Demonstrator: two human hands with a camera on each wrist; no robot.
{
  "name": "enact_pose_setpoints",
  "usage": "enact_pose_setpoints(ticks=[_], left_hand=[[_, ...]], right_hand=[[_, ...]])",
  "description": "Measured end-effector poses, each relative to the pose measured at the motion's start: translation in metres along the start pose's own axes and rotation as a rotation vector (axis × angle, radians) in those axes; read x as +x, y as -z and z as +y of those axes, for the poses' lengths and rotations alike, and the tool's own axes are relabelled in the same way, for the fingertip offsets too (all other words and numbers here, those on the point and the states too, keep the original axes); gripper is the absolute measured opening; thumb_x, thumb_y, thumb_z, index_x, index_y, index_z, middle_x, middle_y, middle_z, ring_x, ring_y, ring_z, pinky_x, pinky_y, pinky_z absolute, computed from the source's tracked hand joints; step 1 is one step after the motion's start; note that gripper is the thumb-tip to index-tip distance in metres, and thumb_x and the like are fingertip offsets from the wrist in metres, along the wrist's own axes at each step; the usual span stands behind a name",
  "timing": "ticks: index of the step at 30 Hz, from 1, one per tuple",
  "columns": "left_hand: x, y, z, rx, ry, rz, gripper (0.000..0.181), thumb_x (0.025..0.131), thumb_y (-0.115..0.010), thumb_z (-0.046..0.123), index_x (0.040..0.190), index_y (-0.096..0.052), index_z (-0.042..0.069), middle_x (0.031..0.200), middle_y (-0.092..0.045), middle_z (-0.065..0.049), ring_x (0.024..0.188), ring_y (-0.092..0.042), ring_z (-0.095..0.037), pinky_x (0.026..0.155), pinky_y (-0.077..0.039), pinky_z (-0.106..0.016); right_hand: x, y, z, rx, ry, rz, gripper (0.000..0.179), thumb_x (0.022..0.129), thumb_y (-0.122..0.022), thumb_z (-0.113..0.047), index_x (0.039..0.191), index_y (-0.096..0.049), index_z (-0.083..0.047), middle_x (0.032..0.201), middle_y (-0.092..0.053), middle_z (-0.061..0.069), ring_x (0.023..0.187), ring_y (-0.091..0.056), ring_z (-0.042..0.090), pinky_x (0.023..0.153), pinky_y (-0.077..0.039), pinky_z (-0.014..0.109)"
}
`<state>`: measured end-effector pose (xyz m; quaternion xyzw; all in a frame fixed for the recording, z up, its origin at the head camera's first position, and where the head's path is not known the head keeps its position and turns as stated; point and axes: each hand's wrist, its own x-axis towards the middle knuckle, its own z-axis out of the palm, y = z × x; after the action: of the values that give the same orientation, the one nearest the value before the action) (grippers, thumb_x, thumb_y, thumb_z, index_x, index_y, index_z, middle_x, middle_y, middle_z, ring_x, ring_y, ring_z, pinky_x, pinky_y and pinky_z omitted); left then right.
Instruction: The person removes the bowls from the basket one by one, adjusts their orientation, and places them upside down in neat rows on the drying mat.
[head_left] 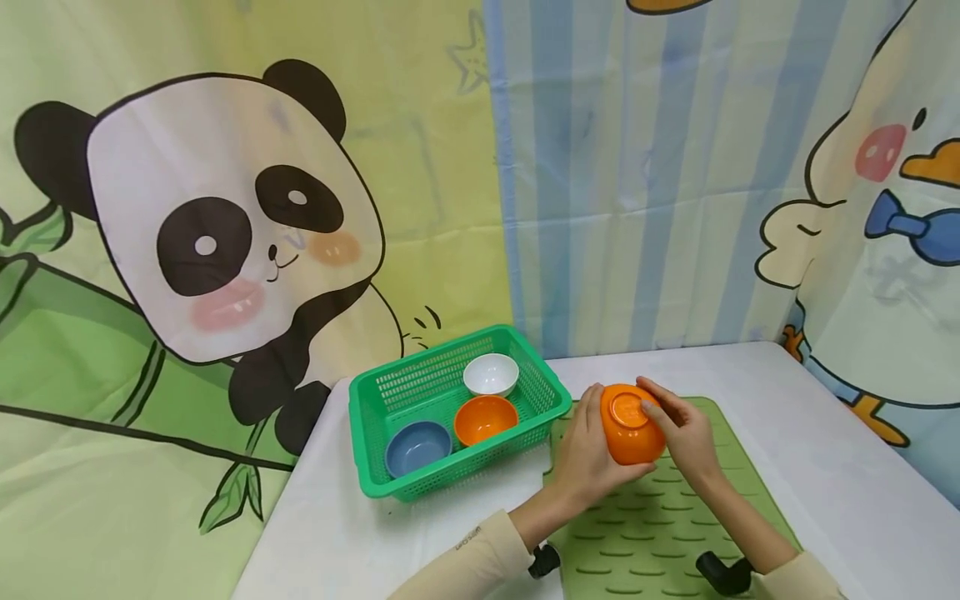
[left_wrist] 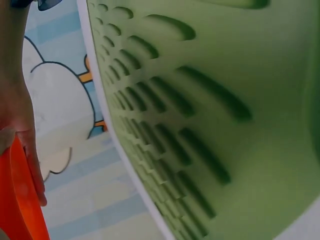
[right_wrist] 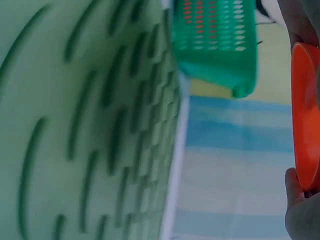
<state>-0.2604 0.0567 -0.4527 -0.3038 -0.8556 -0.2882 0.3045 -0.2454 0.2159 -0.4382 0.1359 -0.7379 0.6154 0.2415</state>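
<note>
Both hands hold an orange bowl (head_left: pixel 628 446) over the green drying mat (head_left: pixel 675 508), its round base turned toward the head camera. The left hand (head_left: pixel 583 458) grips the bowl's left side, with the thumb along the lower edge. On the other side, the right hand (head_left: pixel 692 437) has its fingers at the upper right rim and its thumb on the base. In the left wrist view the bowl (left_wrist: pixel 20 195) shows at the lower left corner. Its rim (right_wrist: pixel 300 120) faces the right wrist view at the right edge, and the inside is mostly out of sight.
A green plastic basket (head_left: pixel 480 467) stands left of the mat on the white table (head_left: pixel 315 533). Inside it are a white bowl (head_left: pixel 491 375), a second orange bowl (head_left: pixel 486 421) and a blue-grey bowl (head_left: pixel 417 450). Behind the table hangs a cartoon-printed curtain (head_left: pixel 637 183).
</note>
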Motion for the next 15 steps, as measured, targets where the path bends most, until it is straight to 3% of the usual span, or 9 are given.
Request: enact_pose_setpoints(ticks=[4, 10, 12, 15], left_hand=[[-0.004, -0.019, -0.005, -0.028, 0.087, -0.058, 0.112, 0.057, -0.079, 0.06, 0.141, -0.027, 0.005, 0.135, -0.04, -0.007, 0.111, -0.049, -0.016, 0.086, -0.047, -0.026], [-0.008, -0.043, -0.023, -0.073, 0.158, -0.141, 0.107, 0.054, -0.082, 0.057, 0.135, -0.032, 0.008, 0.121, -0.045, -0.002, 0.099, -0.051, -0.011, 0.081, -0.047, -0.021], [-0.008, -0.05, -0.029, -0.083, 0.175, -0.173, 0.106, 0.053, -0.083, 0.056, 0.134, -0.032, 0.01, 0.116, -0.045, 0.0, 0.096, -0.051, -0.01, 0.08, -0.046, -0.019], [-0.007, -0.057, -0.035, -0.071, 0.195, -0.212, 0.107, 0.051, -0.084, 0.055, 0.133, -0.033, 0.01, 0.114, -0.046, 0.0, 0.096, -0.052, -0.011, 0.08, -0.047, -0.02]], right_hand=[[0.002, 0.002, 0.025, -0.077, -0.103, -0.006, 0.039, 0.093, -0.056, -0.022, 0.128, -0.055, -0.003, 0.127, -0.053, 0.018, 0.105, -0.051, -0.007, 0.081, -0.045, 0.012], [0.004, 0.002, 0.06, -0.199, -0.17, -0.058, 0.043, 0.093, -0.055, -0.033, 0.128, -0.056, -0.008, 0.126, -0.055, 0.013, 0.1, -0.048, -0.013, 0.077, -0.044, 0.009], [0.004, 0.002, 0.068, -0.234, -0.183, -0.075, 0.045, 0.093, -0.055, -0.035, 0.129, -0.055, -0.008, 0.126, -0.055, 0.012, 0.102, -0.049, -0.009, 0.078, -0.043, 0.009], [0.005, 0.001, 0.077, -0.264, -0.197, -0.101, 0.047, 0.093, -0.053, -0.036, 0.129, -0.054, -0.006, 0.126, -0.055, 0.013, 0.108, -0.053, 0.007, 0.078, -0.043, 0.01]])
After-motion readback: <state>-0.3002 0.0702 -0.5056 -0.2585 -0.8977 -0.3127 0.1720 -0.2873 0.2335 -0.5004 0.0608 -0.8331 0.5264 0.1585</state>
